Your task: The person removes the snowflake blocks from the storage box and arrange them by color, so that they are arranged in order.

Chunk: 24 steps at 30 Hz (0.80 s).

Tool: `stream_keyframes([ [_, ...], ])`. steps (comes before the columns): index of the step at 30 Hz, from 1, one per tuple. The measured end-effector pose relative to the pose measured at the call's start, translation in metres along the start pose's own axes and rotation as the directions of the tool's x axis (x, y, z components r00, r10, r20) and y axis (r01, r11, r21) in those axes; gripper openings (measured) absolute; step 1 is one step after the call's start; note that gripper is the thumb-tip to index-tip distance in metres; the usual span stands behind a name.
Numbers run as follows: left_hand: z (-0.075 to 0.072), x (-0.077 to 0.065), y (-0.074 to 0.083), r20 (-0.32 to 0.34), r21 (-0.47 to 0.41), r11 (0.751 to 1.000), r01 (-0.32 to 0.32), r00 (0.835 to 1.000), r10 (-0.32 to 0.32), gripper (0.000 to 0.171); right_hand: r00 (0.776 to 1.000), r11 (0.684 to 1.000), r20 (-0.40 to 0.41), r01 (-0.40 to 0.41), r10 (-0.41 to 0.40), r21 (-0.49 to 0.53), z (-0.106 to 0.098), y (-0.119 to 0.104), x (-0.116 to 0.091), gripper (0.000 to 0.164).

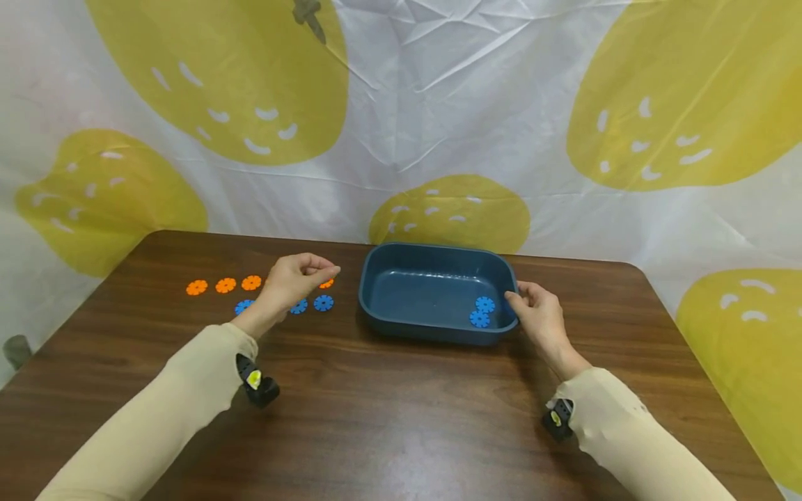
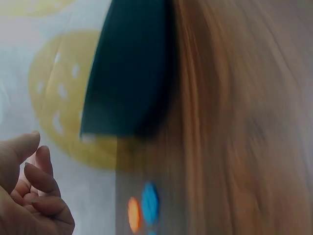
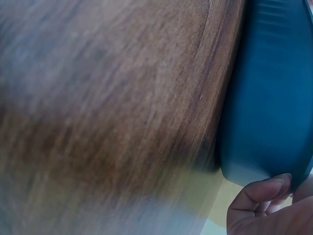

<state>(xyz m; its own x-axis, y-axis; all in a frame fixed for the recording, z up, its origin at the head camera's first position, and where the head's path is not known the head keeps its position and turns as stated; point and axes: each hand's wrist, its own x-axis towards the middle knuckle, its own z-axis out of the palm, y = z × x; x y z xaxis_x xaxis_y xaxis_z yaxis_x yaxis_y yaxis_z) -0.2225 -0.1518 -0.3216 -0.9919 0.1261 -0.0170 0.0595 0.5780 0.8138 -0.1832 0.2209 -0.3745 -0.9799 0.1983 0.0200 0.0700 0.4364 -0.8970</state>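
Observation:
My left hand [image 1: 289, 284] hovers above the table, left of a dark blue plastic basin [image 1: 432, 334]. In the left wrist view its fingers [image 2: 46, 178] are loosely bent, with nothing showing between them and the thumb. Under and around it lie flat, notched plastic discs: a row of orange discs [image 1: 226, 285] behind, and blue discs [image 1: 323, 303] in front, some partly covered by the hand. My right hand [image 1: 540, 313] grips the basin's right end, thumb over the rim and fingers outside. Two blue discs [image 1: 485, 304] rest inside the basin near that end.
The brown wooden table [image 1: 401, 417] carries everything, its back edge against a white cloth [image 1: 401, 125] printed with big yellow fruit shapes. Another orange disc [image 1: 326, 283] shows just below the left fingertips.

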Motion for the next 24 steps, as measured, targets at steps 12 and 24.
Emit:
stream_keyframes([
  [12,0.076,0.018,0.052,0.122,-0.043,0.993,-0.11,0.986,0.115,0.022,1.0,1.0,0.002,-0.008,0.008,-0.009,0.0,0.003,0.001,0.036],
  [24,0.131,0.024,0.078,0.262,-0.014,0.997,-0.078,0.962,0.079,0.02,1.0,1.0,-0.012,0.0,0.0,-0.016,-0.001,0.0,0.001,0.034],
])
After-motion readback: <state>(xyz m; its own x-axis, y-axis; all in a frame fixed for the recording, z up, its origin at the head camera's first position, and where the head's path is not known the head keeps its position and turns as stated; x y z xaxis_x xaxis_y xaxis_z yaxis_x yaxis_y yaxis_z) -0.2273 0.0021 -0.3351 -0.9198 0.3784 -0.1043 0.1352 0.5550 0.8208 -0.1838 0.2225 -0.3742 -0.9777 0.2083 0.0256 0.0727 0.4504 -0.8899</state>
